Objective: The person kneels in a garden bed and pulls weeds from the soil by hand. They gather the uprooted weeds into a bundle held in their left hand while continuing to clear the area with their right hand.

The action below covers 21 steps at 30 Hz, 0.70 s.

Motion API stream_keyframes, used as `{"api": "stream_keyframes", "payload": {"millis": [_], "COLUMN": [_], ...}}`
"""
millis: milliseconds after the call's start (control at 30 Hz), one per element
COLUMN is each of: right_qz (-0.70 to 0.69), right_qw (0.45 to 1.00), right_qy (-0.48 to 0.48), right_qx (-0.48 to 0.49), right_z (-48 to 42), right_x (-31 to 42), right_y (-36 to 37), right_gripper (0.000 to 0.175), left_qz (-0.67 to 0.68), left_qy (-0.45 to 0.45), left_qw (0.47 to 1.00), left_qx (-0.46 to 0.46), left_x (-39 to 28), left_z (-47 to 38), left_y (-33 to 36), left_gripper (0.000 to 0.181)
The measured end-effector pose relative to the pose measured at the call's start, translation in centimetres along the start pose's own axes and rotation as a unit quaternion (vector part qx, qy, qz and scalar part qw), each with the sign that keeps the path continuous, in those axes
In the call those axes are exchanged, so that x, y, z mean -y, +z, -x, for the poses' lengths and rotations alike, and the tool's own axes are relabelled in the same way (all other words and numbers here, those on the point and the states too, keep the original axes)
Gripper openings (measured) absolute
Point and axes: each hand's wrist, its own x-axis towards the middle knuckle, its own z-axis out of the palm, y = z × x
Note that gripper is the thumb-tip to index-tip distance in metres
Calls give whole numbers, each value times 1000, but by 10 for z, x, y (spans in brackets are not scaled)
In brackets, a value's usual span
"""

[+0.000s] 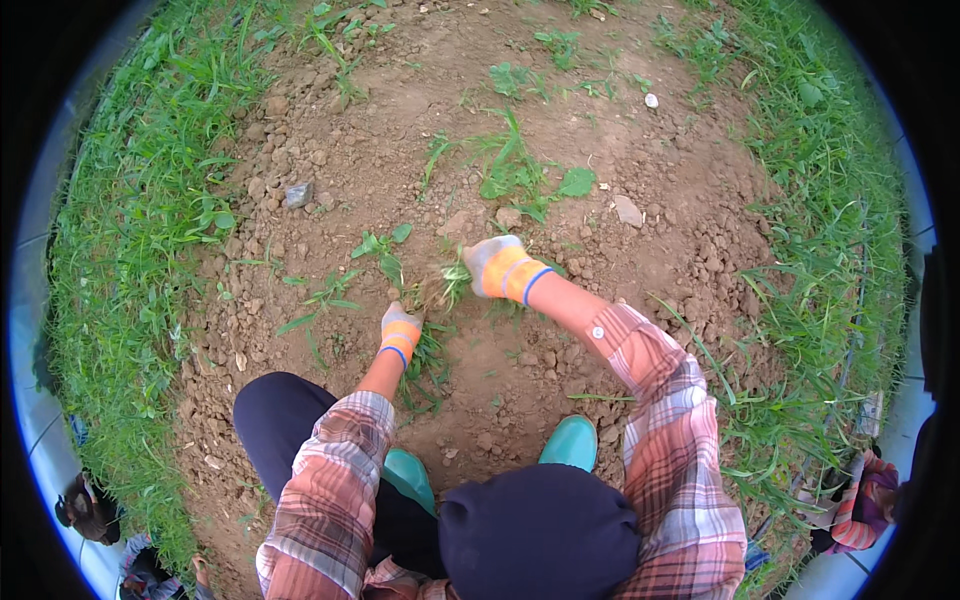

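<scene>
My right hand (504, 267), in a grey and orange work glove, is closed around a tuft of green weeds (454, 279). Brown roots or dry stems trail from that tuft towards my other hand and look blurred. Close by on the lower left, my left hand (400, 330) wears a matching glove. Its fingers are curled around a bunch of leafy weeds (427, 364) that hangs beside the wrist; the fingertips are hidden. A broad-leaved weed (386, 251) stands just beyond my left hand. Farther ahead, a larger clump of weeds (517, 169) grows from the bare soil (517, 390).
Grass borders the soil on the left (127, 262) and right (810, 300). A grey stone (298, 196) and a flat pale stone (628, 211) lie ahead. My teal boots (570, 442) are planted below. Other people (862, 502) crouch near the lower edges.
</scene>
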Motion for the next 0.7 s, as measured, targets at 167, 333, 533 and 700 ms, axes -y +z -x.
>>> {"api": "stream_keyframes", "payload": {"millis": [167, 333, 533, 700], "right_qz": [19, 107, 99, 130], "right_qw": [992, 986, 988, 985], "right_qy": [28, -83, 16, 31], "right_qx": [-124, -101, -121, -108], "right_z": [13, 9, 24, 16], "right_x": [-74, -120, -117, -123], "right_y": [3, 0, 18, 21], "right_gripper": [34, 38, 36, 36], "left_qz": [4, -1, 1, 7], "left_qy": [17, 5, -11, 14], "left_qw": [999, 997, 998, 998], "left_qx": [-44, -72, -61, -59], "left_x": [-11, -29, -28, -46], "left_z": [16, 34, 29, 45], "left_y": [-7, -21, -20, -32], "left_gripper": [44, 50, 52, 47]}}
